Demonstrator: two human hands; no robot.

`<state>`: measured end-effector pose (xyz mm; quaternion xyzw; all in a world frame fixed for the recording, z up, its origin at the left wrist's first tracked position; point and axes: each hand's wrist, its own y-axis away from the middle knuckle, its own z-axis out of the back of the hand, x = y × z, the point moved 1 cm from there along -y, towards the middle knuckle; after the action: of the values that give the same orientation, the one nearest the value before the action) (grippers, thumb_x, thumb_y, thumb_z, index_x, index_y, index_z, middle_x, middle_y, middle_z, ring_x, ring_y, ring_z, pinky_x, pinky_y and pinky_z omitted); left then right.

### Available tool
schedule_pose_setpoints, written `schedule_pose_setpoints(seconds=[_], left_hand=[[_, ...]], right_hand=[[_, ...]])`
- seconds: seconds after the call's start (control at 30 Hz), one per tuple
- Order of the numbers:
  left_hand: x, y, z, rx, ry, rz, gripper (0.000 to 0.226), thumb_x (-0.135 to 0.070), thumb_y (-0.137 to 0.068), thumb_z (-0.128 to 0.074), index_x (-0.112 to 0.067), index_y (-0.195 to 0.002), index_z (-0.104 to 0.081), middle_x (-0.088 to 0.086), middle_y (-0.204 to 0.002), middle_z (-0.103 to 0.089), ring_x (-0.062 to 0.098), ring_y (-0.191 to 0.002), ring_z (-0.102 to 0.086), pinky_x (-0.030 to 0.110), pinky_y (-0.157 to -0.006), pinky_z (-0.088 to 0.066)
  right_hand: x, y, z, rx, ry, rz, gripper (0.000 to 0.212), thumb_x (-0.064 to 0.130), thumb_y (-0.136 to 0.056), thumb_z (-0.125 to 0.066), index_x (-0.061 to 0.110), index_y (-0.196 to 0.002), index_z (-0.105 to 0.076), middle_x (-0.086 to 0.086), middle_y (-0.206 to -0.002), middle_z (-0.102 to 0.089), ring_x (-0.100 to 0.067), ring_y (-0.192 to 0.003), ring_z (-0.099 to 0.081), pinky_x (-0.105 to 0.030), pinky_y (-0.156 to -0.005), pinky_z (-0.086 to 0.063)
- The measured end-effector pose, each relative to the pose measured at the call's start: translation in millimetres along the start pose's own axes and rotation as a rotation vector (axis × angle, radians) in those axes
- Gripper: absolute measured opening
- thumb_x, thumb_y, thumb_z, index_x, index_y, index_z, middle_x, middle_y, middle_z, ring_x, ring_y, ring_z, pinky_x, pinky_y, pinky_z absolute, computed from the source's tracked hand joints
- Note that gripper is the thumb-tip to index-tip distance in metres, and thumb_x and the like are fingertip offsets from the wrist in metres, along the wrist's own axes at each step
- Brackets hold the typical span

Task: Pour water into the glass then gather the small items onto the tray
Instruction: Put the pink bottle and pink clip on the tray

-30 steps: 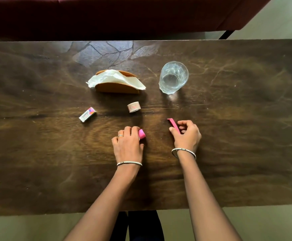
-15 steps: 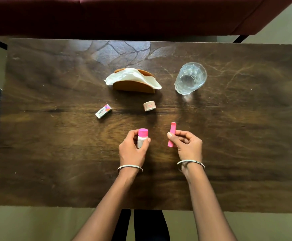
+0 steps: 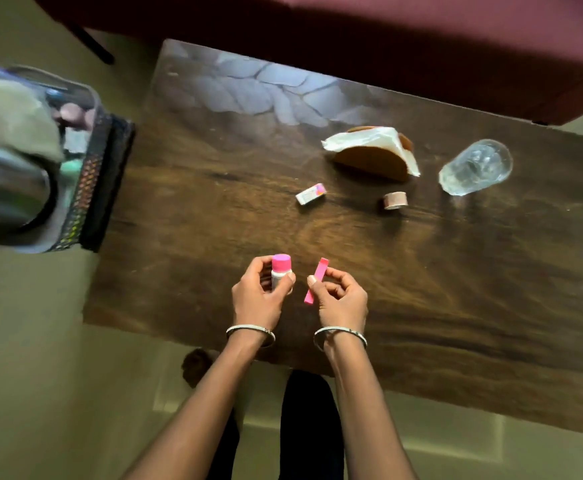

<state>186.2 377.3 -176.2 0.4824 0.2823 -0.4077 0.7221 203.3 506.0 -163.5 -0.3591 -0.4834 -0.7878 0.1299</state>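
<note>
My left hand (image 3: 257,296) grips a small white bottle with a pink cap (image 3: 280,268), held upright above the near table edge. My right hand (image 3: 340,299) pinches a flat pink strip (image 3: 316,280) beside it. On the dark wooden table (image 3: 214,202) lie a small white box (image 3: 311,194) and a beige tape roll (image 3: 395,200). The glass (image 3: 475,167) with water stands at the far right. Left of the table sits a dark patterned tray (image 3: 89,188) that holds a steel jug (image 3: 6,188).
A wooden napkin holder with white tissue (image 3: 375,152) stands between the box and the glass. A maroon sofa (image 3: 387,36) runs along the far side. A cloth (image 3: 9,116) lies over part of the tray. My legs show below the table edge.
Both hands lifted the bottle and the strip off the table. The view swung left, which brings the tray with the jug into sight.
</note>
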Motion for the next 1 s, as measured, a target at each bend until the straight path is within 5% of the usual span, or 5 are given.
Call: schedule_pose_setpoints(seconds=[0.3, 0.6, 0.8, 0.9, 1.0], left_hand=[[54, 23, 183, -0.154, 0.013, 0.08, 0.027, -0.019, -0.072, -0.081, -0.027, -0.095, -0.07, -0.004, -0.088, -0.073, 0.016, -0.083, -0.07, 0.044, -0.081, -0.057], [84, 4, 332, -0.33, 0.043, 0.165, 0.027, -0.029, -0.075, -0.081, -0.022, -0.1, -0.074, -0.003, -0.083, -0.074, 0.008, -0.074, -0.069, 0.023, -0.072, -0.056], [87, -39, 380, -0.402, 0.109, 0.116, 0.028, -0.017, -0.075, -0.081, -0.013, -0.101, -0.07, -0.001, -0.085, -0.073, -0.009, -0.065, -0.064, 0.002, -0.058, -0.044], [88, -60, 395, -0.439, 0.082, 0.104, 0.026, -0.021, -0.075, -0.081, -0.014, -0.098, -0.069, 0.0, -0.085, -0.074, -0.001, -0.07, -0.067, 0.005, -0.062, -0.046], [89, -82, 405, -0.443, 0.036, 0.094, 0.026, -0.023, -0.076, -0.08, -0.016, -0.098, -0.068, -0.002, -0.088, -0.073, 0.015, -0.08, -0.069, 0.028, -0.076, -0.055]], right_hand=[[-23, 103, -128, 0.067, 0.124, 0.037, 0.032, 0.022, -0.084, -0.076, 0.028, -0.113, -0.064, 0.002, -0.068, -0.072, -0.022, -0.074, -0.07, -0.034, -0.079, -0.052], [-11, 173, -250, 0.215, 0.18, 0.106, 0.028, 0.018, -0.087, -0.07, 0.026, -0.102, -0.048, -0.007, -0.076, -0.076, -0.024, -0.075, -0.074, -0.025, -0.066, -0.052], [-8, 174, -319, 0.265, 0.286, 0.216, 0.01, 0.025, -0.088, -0.071, 0.024, -0.089, -0.061, -0.008, -0.087, -0.075, -0.029, -0.086, -0.072, -0.051, -0.089, -0.056], [3, 169, -342, 0.296, 0.317, 0.287, 0.008, 0.022, -0.088, -0.073, 0.018, -0.086, -0.066, -0.007, -0.081, -0.075, -0.023, -0.072, -0.075, -0.042, -0.076, -0.061], [21, 156, -365, 0.319, 0.249, 0.298, 0.011, 0.013, -0.088, -0.074, 0.015, -0.081, -0.066, -0.009, -0.075, -0.074, -0.014, -0.058, -0.074, -0.022, -0.053, -0.057]])
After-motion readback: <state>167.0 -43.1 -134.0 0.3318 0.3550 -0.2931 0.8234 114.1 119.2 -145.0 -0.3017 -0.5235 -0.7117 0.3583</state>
